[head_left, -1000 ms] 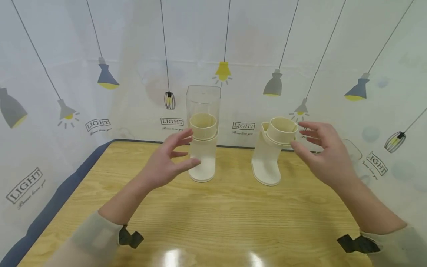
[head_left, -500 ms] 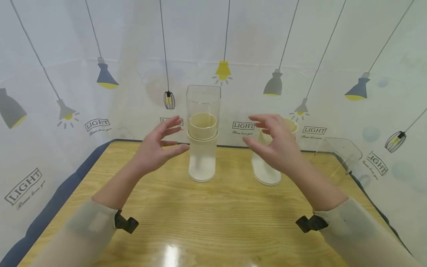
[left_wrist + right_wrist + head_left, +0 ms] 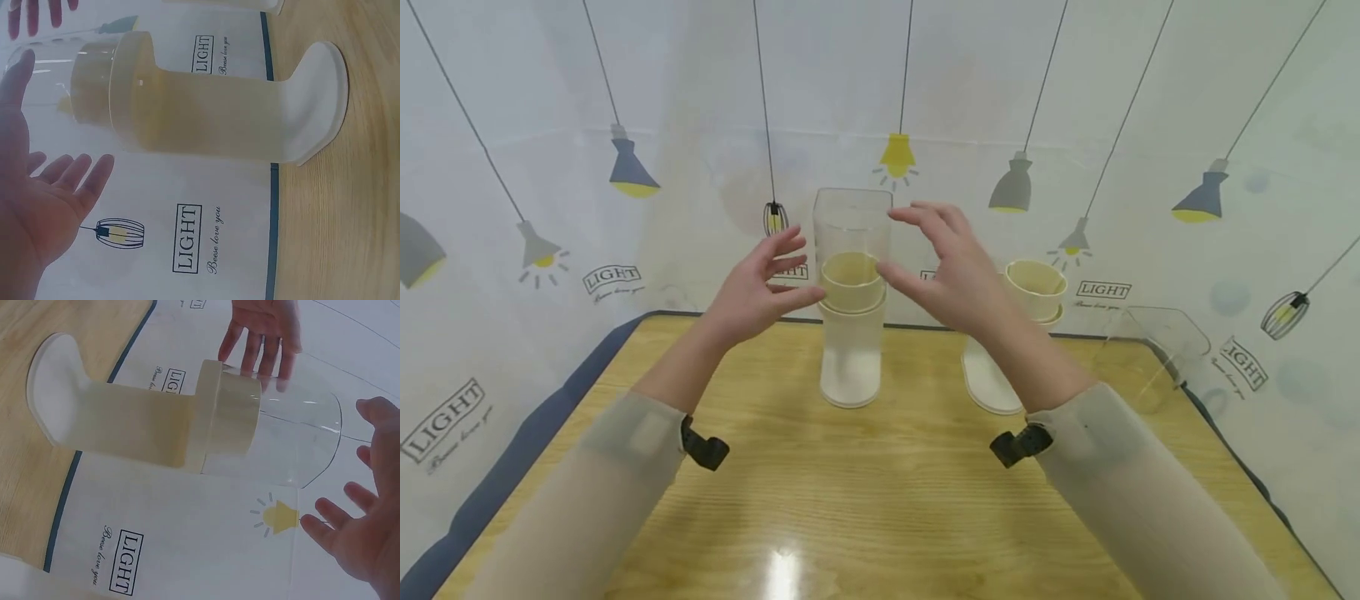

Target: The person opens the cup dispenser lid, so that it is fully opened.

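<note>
A cream stand [image 3: 852, 354] with a ring-shaped collar [image 3: 853, 292] stands upright near the back of the table. A clear, open-topped container [image 3: 852, 204] sits on it around the collar. My left hand [image 3: 748, 292] is at the container's left side, fingers spread and thumb by the collar. On the other side is my right hand [image 3: 958, 275], thumb low and fingertips near the container's upper edge. In the right wrist view, the right hand's fingers [image 3: 331, 515] are straight to loosely bent beside the clear wall [image 3: 300, 450]. Neither hand grips anything.
To the right stands a second cream stand with its collar [image 3: 1036, 287] uncovered, partly behind my right forearm. Another clear container [image 3: 1157, 354] is at the table's back right corner. A white curtain [image 3: 700, 150] printed with lamps hangs behind the wooden table [image 3: 880, 500].
My right hand has moved left from beside the second stand, past it, to the clear container on the first stand. My left hand has drawn back slightly, then risen beside the container.
</note>
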Demonstrator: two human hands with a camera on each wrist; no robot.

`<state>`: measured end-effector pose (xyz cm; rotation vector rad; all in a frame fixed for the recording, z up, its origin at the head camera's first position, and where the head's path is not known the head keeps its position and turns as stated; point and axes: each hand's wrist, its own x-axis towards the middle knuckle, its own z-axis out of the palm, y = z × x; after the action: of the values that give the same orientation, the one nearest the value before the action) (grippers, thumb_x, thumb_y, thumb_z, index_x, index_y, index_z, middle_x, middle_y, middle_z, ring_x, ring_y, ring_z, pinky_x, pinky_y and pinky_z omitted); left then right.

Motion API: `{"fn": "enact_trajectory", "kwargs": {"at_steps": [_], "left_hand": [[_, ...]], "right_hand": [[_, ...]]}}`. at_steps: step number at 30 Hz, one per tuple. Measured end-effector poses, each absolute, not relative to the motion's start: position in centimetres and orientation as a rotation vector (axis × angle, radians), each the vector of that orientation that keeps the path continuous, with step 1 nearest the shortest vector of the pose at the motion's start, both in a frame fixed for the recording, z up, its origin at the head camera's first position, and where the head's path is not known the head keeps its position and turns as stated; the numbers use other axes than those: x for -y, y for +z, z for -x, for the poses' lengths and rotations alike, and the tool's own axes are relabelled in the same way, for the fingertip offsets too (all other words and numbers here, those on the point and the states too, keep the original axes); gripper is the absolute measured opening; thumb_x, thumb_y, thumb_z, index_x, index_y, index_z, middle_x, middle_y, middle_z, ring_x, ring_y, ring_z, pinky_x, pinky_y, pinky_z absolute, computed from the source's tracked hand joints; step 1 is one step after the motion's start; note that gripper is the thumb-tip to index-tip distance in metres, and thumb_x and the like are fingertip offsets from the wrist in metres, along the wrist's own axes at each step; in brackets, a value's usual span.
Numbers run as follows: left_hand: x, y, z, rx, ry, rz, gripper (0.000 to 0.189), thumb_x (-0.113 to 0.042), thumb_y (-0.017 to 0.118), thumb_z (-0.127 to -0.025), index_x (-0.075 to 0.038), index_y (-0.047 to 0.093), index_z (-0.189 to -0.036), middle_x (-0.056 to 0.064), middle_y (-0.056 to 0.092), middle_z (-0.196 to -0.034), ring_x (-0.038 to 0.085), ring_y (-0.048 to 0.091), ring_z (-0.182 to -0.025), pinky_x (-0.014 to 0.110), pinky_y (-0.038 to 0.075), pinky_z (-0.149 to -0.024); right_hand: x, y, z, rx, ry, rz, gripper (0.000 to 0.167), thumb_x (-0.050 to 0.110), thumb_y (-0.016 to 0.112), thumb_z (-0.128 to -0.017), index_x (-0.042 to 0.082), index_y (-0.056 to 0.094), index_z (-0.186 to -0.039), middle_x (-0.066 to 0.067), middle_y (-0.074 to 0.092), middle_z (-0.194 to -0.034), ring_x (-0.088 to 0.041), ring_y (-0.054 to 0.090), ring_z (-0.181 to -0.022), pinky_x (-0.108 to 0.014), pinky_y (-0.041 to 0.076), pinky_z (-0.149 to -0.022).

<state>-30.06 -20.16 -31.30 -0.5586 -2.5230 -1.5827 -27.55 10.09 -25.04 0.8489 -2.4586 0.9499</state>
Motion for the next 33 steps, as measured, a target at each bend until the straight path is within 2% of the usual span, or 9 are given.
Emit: {"fn": "enact_trajectory", "kwargs": {"at_steps": [6, 12, 19, 25, 33], "left_hand": [[20.1, -31.9, 32.6, 2.534, -1.624, 0.61, 0.109, -0.03, 0.089, -0.094, -0.026, 0.018, -0.177, 0.006, 0.031, -0.181, 0.029, 0.036, -0.166, 0.058, 0.042, -0.128], [19.0, -32.0, 34.1, 2.557, -1.686, 0.644, 0.113, -0.029, 0.09, -0.093, -0.029, 0.014, -0.178, 0.005, 0.029, -0.182, 0.029, 0.031, -0.168, 0.06, 0.036, -0.132], [18.3, -31.5, 34.5, 2.63, -1.726, 0.619, 0.11, -0.033, 0.088, -0.094, -0.028, 0.016, -0.177, 0.006, 0.038, -0.178, 0.032, 0.032, -0.167, 0.066, 0.035, -0.13], [18.0, -32.0, 34.2, 2.622, -1.682, 0.612, 0.109, -0.038, 0.09, -0.093, -0.029, 0.02, -0.176, 0.005, 0.045, -0.172, 0.031, 0.037, -0.164, 0.062, 0.039, -0.129], [17.5, -33.7, 32.9, 2.557, -1.665, 0.602, 0.105, -0.031, 0.093, -0.091, -0.023, 0.028, -0.173, 0.011, 0.05, -0.166, 0.034, 0.047, -0.155, 0.062, 0.038, -0.13]], "right_hand": [[-8.4, -24.3, 29.5, 2.478, 0.895, -0.936, 0.05, 0.035, 0.068, -0.11, 0.023, 0.061, -0.157, -0.008, 0.041, -0.176, -0.03, 0.035, -0.165, -0.058, 0.035, -0.132], [-7.8, -24.6, 30.4, 2.537, 0.908, -0.935, 0.044, 0.034, 0.065, -0.112, 0.023, 0.065, -0.154, -0.007, 0.047, -0.173, -0.031, 0.038, -0.163, -0.056, 0.032, -0.134], [-7.6, -24.9, 30.9, 2.461, 1.017, -0.913, 0.039, 0.027, 0.068, -0.11, 0.021, 0.069, -0.149, -0.003, 0.052, -0.168, -0.023, 0.043, -0.161, -0.049, 0.036, -0.134], [-7.9, -24.9, 30.8, 2.451, 1.078, -0.888, 0.041, 0.028, 0.074, -0.106, 0.02, 0.071, -0.146, -0.001, 0.053, -0.167, -0.023, 0.044, -0.16, -0.049, 0.035, -0.134], [-8.5, -25.5, 30.6, 2.438, 1.142, -0.873, 0.045, 0.026, 0.083, -0.099, 0.016, 0.073, -0.142, -0.002, 0.057, -0.164, -0.022, 0.046, -0.159, -0.046, 0.035, -0.134]]}}
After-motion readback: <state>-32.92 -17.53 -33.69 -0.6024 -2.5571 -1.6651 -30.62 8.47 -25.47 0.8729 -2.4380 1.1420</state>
